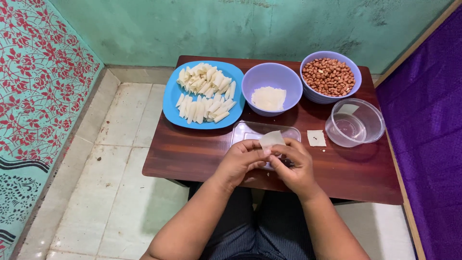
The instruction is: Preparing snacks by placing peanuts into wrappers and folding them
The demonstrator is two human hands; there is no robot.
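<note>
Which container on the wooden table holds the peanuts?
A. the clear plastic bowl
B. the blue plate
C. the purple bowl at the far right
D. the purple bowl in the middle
C: the far-right purple bowl is filled with the reddish-brown peanuts, while the middle purple bowl holds only something white.

A single head-worn view looks steeply down and forward from just above the near edge of the brown bench (192, 154), close over it, facing the green wall (240, 29) behind the bench.
</note>
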